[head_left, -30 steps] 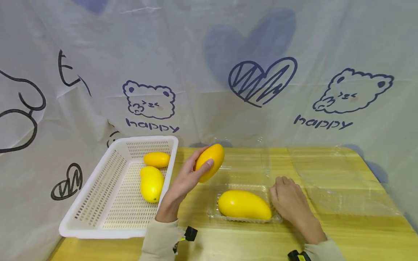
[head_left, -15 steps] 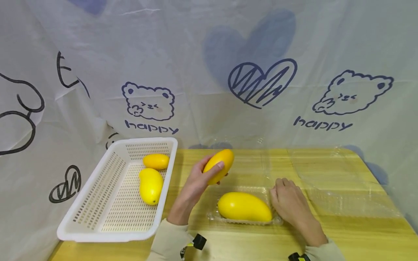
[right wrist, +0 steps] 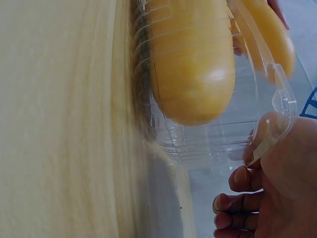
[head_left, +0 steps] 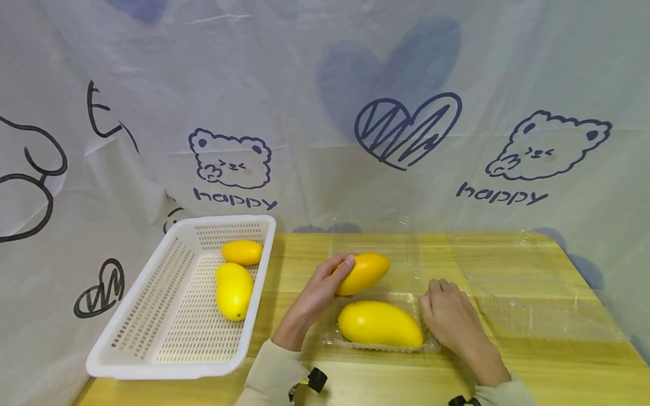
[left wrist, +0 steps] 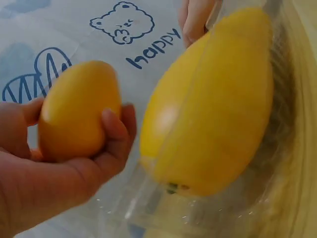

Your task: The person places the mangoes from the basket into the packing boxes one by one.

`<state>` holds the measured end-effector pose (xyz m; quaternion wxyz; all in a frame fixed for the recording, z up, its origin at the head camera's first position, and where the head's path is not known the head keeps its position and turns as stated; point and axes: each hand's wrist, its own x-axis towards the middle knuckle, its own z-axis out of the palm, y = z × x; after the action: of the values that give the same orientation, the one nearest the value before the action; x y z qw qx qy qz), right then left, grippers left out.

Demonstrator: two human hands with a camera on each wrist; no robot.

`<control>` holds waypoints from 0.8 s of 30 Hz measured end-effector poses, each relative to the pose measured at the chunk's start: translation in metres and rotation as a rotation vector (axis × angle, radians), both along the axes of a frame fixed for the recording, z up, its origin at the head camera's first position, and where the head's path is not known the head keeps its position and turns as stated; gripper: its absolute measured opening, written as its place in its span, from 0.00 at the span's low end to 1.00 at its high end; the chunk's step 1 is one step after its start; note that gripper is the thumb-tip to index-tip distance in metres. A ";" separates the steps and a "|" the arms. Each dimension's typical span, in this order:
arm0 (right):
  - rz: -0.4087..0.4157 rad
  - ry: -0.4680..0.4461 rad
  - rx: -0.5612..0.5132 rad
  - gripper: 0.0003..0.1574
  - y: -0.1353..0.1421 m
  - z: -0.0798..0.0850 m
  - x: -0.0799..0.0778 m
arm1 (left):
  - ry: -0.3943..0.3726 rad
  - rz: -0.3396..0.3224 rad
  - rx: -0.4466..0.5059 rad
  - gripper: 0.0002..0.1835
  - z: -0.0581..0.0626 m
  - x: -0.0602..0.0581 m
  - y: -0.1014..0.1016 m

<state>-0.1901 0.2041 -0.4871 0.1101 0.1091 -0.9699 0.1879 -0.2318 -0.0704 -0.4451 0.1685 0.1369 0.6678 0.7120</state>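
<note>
A smaller mango point(head_left: 367, 273) is gripped in my left hand point(head_left: 316, 296), just above and behind the back rim of a clear plastic clamshell box point(head_left: 332, 338). One larger mango point(head_left: 378, 324) lies lengthwise in that box, whose lid stands raised at the back. In the left wrist view, fingers and thumb wrap the held mango point(left wrist: 79, 114), apart from the boxed mango point(left wrist: 213, 114). My right hand point(head_left: 449, 316) is at the box's right end. In the right wrist view, its thumb and forefinger pinch the box's rim point(right wrist: 285, 101), the other fingers curled.
A white perforated basket point(head_left: 167, 369) stands at the left, with two mangoes point(head_left: 234, 291) along its right side. Another clear plastic container point(head_left: 548, 316) sits open on the right of the wooden table point(head_left: 513, 372). A printed curtain point(head_left: 315, 113) hangs behind.
My left hand has moved right and down towards the box, and the mango in it has turned from upright to nearly level. The right hand has stayed at the box's rim.
</note>
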 end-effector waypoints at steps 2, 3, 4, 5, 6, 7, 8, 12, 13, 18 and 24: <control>-0.001 -0.003 0.000 0.13 0.000 -0.001 0.000 | -0.096 -0.037 0.092 0.29 -0.002 -0.002 0.000; -0.002 -0.004 -0.001 0.13 0.000 -0.001 0.000 | -0.137 -0.056 0.131 0.29 -0.003 -0.003 0.000; -0.003 -0.004 -0.001 0.13 0.000 -0.001 0.001 | -0.167 -0.068 0.155 0.28 -0.004 -0.003 0.000; -0.003 -0.002 0.000 0.13 0.000 -0.001 0.001 | -0.182 -0.080 0.166 0.28 -0.004 -0.004 0.001; -0.003 0.001 -0.001 0.13 0.000 -0.001 0.000 | -0.185 -0.091 0.164 0.27 -0.004 -0.004 0.001; -0.003 0.002 -0.002 0.13 0.000 -0.001 0.000 | -0.177 -0.096 0.147 0.27 -0.004 -0.004 0.002; -0.002 0.004 -0.003 0.13 0.001 -0.001 0.001 | -0.161 -0.095 0.125 0.28 -0.003 -0.004 0.003; 0.003 -0.013 -0.007 0.13 0.001 0.000 0.001 | -0.036 -0.057 -0.006 0.30 -0.003 -0.003 0.009; 0.003 -0.017 -0.006 0.13 0.002 0.001 0.002 | -0.001 -0.045 -0.034 0.29 -0.003 -0.003 0.012; 0.006 -0.011 -0.001 0.14 0.003 0.002 0.001 | 0.133 -0.009 -0.136 0.25 -0.005 -0.003 0.023; 0.006 -0.029 -0.012 0.14 0.001 0.002 0.000 | 0.187 0.079 -0.259 0.25 -0.004 -0.004 0.026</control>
<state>-0.1906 0.2051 -0.4854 0.0961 0.1085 -0.9699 0.1955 -0.2360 -0.0444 -0.4492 0.0935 0.1532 0.7717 0.6101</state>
